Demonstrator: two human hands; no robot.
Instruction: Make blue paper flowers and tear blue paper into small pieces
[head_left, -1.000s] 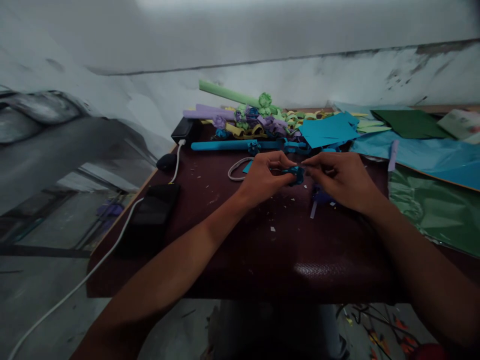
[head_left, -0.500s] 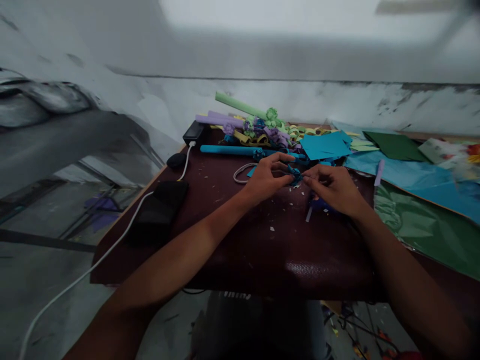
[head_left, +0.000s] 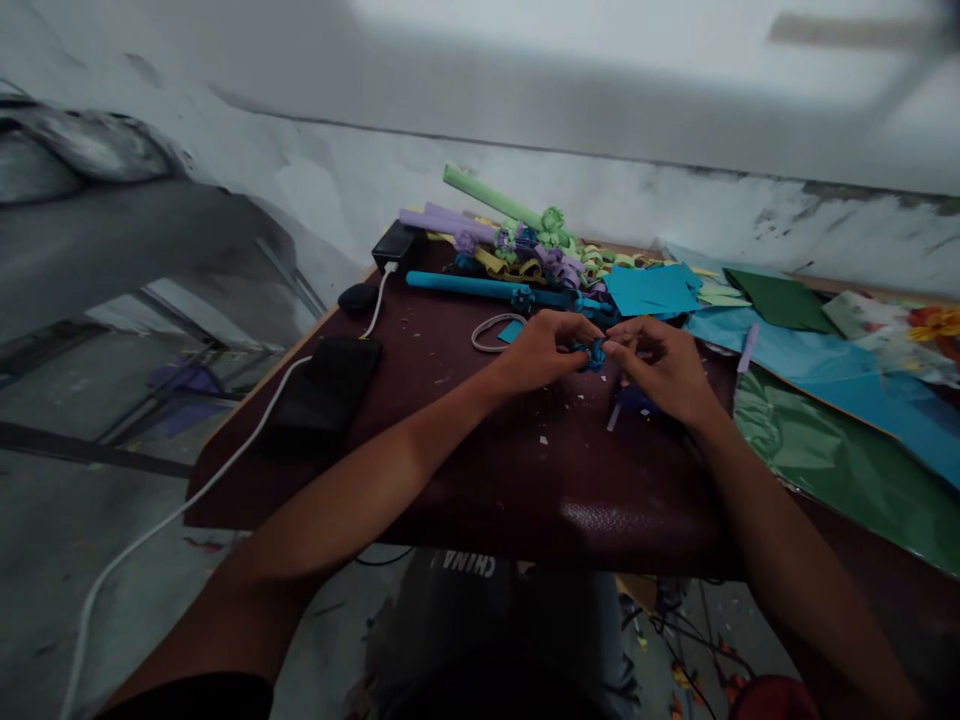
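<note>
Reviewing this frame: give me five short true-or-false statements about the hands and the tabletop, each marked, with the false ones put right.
1. The left hand holds a crinkled blue paper piece. True.
2. The right hand lies flat on the maroon tabletop. False: it is raised, fingertips right by the crinkled blue paper piece.
3. The green paper tube lies farther back than the blue paper tube. True.
4. The pale loop is wrapped around the blue paper tube. False: it lies on the maroon tabletop, in front of that tube.
5. The dark green sheet lies to the right of the bright blue sheets. True.
</note>
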